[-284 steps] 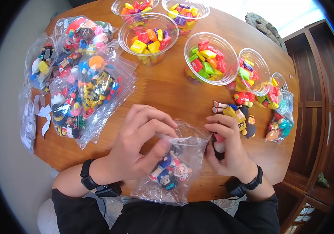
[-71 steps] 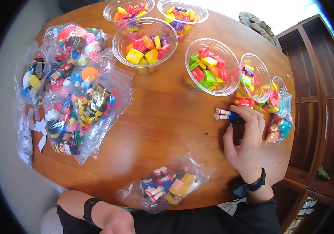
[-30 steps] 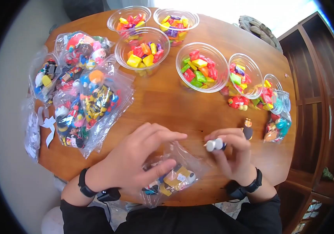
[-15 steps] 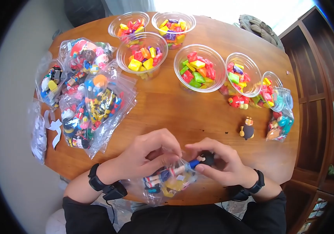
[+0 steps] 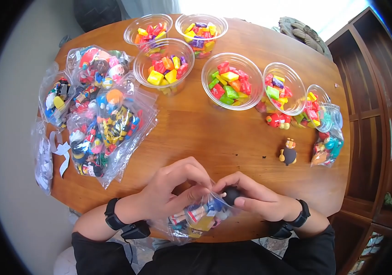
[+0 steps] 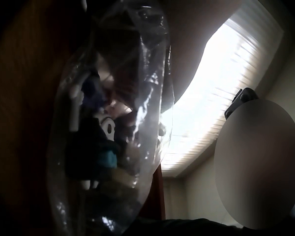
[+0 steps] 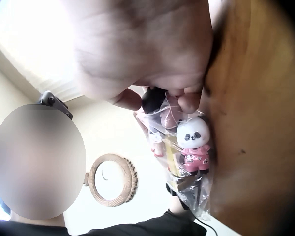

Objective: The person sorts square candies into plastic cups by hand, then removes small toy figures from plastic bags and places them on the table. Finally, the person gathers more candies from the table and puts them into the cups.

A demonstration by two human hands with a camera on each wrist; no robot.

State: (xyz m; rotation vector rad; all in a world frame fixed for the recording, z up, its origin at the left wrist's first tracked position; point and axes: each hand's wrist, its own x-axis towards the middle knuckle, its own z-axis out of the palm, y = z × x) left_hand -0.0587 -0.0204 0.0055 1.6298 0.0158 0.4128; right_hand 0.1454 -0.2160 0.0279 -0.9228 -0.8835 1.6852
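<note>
My left hand (image 5: pixel 173 190) pinches the edge of a clear plastic bag (image 5: pixel 177 231) at its mouth, near the table's front edge. Inside the bag lie several small toy figures, including a panda figure (image 7: pixel 194 142) in pink that shows in the right wrist view. My right hand (image 5: pixel 262 201) holds a black-haired toy figure (image 5: pixel 231 195) by the head, its blue body and legs down in the bag's mouth. In the left wrist view the bag (image 6: pixel 150 98) is dark, and the figures in it are hard to make out.
A dark round figure (image 5: pixel 290 155) stands to the right, with a red figure (image 5: pixel 277 121) behind it. Clear bowls (image 5: pixel 204 87) of wrapped candy line the back. Bags of figures (image 5: pixel 113 119) pile up at left; another figure bag (image 5: pixel 326 149) lies far right.
Earlier the right hand picked a figure off the table at right; it has carried the black-haired one left into the bag's mouth. The left hand has come up from the lap to the bag.
</note>
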